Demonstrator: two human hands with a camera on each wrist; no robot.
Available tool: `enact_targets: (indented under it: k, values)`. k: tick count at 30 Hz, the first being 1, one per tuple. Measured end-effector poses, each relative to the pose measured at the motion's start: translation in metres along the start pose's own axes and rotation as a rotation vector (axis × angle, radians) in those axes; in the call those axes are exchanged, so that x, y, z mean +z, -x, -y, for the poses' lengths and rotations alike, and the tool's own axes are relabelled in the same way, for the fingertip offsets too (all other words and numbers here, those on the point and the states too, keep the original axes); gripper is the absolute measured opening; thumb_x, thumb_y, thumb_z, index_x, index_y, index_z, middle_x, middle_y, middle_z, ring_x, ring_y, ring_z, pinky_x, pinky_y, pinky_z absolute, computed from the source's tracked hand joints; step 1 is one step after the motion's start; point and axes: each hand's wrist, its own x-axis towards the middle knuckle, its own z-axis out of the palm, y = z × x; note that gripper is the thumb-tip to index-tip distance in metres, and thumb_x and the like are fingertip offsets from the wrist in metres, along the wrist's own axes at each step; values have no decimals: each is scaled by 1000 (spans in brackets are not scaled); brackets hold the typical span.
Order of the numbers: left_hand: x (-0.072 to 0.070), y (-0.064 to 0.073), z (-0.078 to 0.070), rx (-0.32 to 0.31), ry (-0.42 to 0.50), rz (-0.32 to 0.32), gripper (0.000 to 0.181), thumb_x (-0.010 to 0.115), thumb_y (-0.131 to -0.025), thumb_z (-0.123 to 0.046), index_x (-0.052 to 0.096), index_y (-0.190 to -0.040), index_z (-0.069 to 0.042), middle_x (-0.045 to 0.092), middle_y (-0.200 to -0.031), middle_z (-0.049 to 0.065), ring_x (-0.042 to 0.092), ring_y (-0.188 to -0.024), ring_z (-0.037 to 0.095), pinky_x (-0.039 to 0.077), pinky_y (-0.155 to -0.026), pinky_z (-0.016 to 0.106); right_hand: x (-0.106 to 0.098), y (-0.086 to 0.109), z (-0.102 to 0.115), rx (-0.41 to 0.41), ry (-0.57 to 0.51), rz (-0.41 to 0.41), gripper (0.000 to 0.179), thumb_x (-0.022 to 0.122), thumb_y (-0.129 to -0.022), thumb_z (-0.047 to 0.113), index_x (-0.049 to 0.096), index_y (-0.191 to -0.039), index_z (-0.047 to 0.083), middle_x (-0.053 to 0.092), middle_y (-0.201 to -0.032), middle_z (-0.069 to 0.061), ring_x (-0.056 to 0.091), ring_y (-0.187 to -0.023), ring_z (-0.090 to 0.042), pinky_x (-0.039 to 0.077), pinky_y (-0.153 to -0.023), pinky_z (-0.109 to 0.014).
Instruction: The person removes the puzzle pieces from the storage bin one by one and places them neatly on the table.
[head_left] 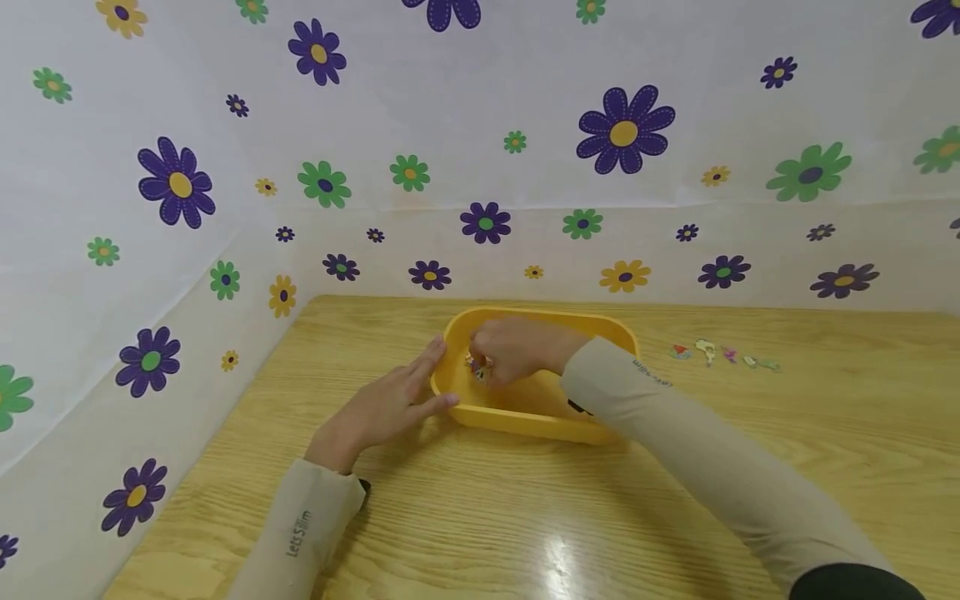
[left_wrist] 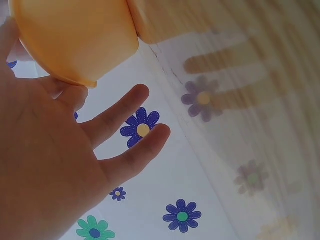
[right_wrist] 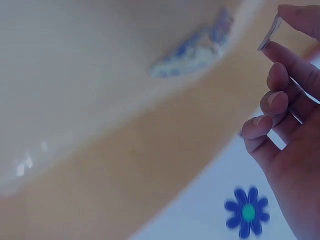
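A yellow plastic tub point(head_left: 517, 425) stands on the wooden table. At its left end my left hand point(head_left: 390, 404) grips the rim, thumb by the near corner and fingers along the outer end. In the left wrist view, the last two fingers point(left_wrist: 132, 155) of that hand stretch out away from the tub. My right hand point(head_left: 517, 350) reaches down inside the tub. Its thumb and index finger pinch a small thin flat piece point(right_wrist: 270, 33), seen edge-on. Several small colourful pieces point(right_wrist: 192, 54) lie in the tub, blurred, close to those fingertips.
Right of the tub, a row of several small flat figures lies on the table point(head_left: 825, 417), among them a red one point(head_left: 680, 352), a pale one point(head_left: 706, 350) and a pink one point(head_left: 729, 354). A white flower-patterned sheet point(head_left: 525, 175) hangs behind the table and along its left side.
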Motion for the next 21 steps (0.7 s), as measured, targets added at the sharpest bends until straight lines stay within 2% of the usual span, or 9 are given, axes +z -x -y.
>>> enact_targets:
  k: [4,9,16,21]
  values:
    - [-1,0,0,5,-5,-3,89,45,-101,-64,6,-164,-15,4,-170,0,23,-151,36,24,-119,57,-15,13,-7,37,6,-48,24,78,-83,20,73,-100,3,66,-100,-4,57,-82,-19,53,-77,-33]
    - [0,0,-2,-10,-6,-1,89,45,-101,-65,6,-165,-16,4,-170,-1,23,-150,36,24,-118,58,-28,34,-19,40,18,-146,21,76,-85,21,74,-98,4,60,-88,-3,53,-77,-17,50,-71,-32]
    - [0,0,-2,-11,-8,-5,89,46,-101,-64,6,-165,-16,4,-169,0,23,-151,37,23,-119,58,-33,58,-32,56,-24,-228,21,77,-84,20,72,-97,4,56,-80,-3,50,-73,-18,45,-66,-32]
    - [0,0,-1,-3,-6,-11,89,46,-101,-63,6,-165,-15,5,-169,0,23,-150,37,24,-119,58,-31,72,-39,56,-44,-253,22,77,-85,19,73,-100,4,56,-79,-4,49,-73,-18,43,-66,-31]
